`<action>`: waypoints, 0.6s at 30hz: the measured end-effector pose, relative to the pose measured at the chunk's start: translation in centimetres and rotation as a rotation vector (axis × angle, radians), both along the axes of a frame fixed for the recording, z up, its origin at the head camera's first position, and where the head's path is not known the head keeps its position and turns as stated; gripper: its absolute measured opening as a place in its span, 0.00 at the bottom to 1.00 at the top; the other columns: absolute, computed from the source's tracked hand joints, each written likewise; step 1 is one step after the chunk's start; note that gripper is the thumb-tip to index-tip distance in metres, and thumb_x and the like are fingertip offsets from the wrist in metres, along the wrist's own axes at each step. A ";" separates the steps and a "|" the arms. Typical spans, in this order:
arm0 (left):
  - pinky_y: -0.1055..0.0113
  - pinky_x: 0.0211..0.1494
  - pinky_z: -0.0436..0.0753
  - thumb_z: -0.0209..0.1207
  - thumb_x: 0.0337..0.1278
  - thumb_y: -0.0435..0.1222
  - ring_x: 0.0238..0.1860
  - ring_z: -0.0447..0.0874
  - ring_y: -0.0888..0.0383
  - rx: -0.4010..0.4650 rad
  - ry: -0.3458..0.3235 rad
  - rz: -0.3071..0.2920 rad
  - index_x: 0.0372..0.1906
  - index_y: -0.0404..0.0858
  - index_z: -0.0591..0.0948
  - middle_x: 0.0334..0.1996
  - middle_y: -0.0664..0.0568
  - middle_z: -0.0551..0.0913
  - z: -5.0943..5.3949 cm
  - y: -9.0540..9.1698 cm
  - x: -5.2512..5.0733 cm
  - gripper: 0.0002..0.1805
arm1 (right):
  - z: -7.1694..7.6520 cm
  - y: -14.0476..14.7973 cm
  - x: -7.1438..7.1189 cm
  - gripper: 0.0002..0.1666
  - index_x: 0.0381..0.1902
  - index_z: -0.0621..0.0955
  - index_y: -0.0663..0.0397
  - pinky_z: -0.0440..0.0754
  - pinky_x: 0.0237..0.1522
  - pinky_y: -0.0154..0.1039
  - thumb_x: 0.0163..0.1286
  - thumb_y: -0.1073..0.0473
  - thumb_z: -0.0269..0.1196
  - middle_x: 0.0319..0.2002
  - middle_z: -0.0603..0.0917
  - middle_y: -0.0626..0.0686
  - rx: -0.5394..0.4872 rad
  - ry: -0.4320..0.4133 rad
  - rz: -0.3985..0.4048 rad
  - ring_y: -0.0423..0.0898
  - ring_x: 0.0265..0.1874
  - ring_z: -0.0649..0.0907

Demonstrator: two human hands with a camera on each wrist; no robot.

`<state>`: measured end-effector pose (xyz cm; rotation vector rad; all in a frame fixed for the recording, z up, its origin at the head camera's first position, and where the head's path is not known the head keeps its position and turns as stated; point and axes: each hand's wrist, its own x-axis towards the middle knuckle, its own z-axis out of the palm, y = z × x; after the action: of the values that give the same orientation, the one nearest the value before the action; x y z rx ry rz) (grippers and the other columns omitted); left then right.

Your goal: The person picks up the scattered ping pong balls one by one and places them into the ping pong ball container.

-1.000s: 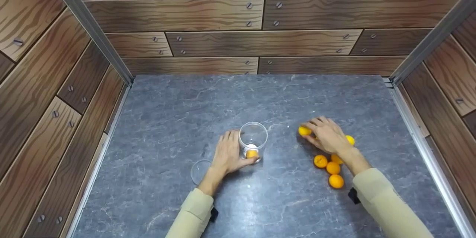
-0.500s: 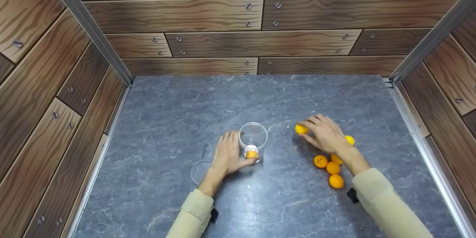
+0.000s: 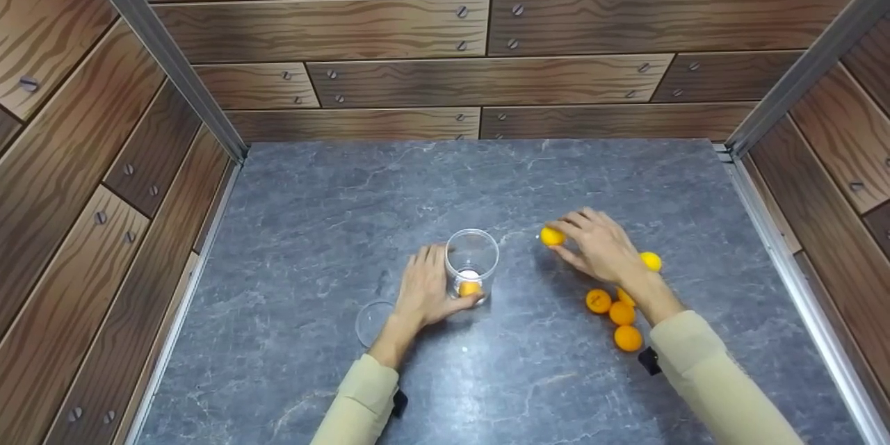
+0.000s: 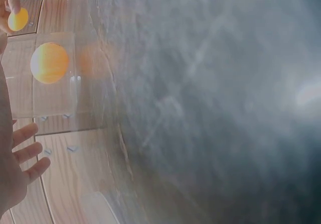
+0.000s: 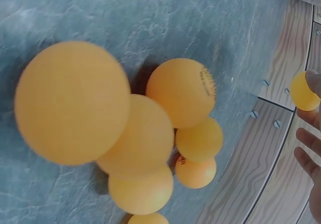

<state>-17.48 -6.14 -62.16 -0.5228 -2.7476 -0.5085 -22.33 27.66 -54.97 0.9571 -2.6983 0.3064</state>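
Observation:
My left hand [image 3: 425,288] holds a clear plastic cup [image 3: 473,250] standing upright on the tabletop, its thumb across the front. Inside, near the bottom, an orange ping-pong ball [image 3: 471,289] shows beside a pale bright patch. Thumb and fingers of my right hand [image 3: 603,248] pinch another ping-pong ball [image 3: 553,236], right of the cup; the same pinched ball [image 5: 304,92] appears at the edge of the right wrist view. Below that hand, several loose orange balls [image 3: 628,338] lie in a cluster, partly hidden by the wrist. One of them [image 5: 180,92] bears dark print.
A clear round lid [image 3: 372,323] lies flat left of the left wrist. The grey marbled tabletop [image 3: 348,188] is enclosed by wood-patterned walls [image 3: 389,28] at the back and sides, with metal rails [image 3: 799,292] along the side edges.
My right hand has moved left and slightly away from me with the pinched ball, nearer the cup. The left hand and cup stay in place.

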 end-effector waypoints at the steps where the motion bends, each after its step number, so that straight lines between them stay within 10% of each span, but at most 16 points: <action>1: 0.56 0.57 0.81 0.68 0.40 0.75 0.56 0.80 0.50 0.001 0.000 0.000 0.65 0.37 0.74 0.53 0.47 0.83 0.0 0.0 0.0 0.56 | 0.1 -0.1 0.0 0.23 0.61 0.85 0.47 0.84 0.54 0.53 0.71 0.49 0.71 0.52 0.88 0.54 -0.003 -0.002 0.003 0.54 0.50 0.83; 18: 0.54 0.56 0.81 0.69 0.38 0.75 0.57 0.80 0.49 -0.016 0.019 0.012 0.62 0.37 0.75 0.53 0.47 0.83 0.1 0.0 0.1 0.55 | 1.6 -2.9 -0.2 0.24 0.61 0.85 0.47 0.84 0.56 0.53 0.70 0.48 0.71 0.51 0.89 0.53 -0.063 0.044 0.032 0.54 0.51 0.84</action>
<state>-17.37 -6.10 -62.09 -0.5120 -2.7367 -0.4766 -22.52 24.80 -53.40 0.9778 -2.6196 0.3699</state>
